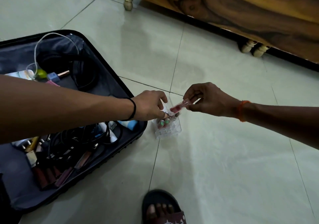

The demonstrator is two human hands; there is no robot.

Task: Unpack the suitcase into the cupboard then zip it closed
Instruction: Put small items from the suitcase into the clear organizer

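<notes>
Head view: one open black suitcase lies on the tiled floor, full of cables and lipstick tubes (too tangled to count). One clear organiser stands just beside it. My right hand pinches a pink-filled clear tube above it; my left hand grips its rim.

Black suitcase with grey lining, pale green tiled floor, brown swirl-grained wooden cupboard
</notes>
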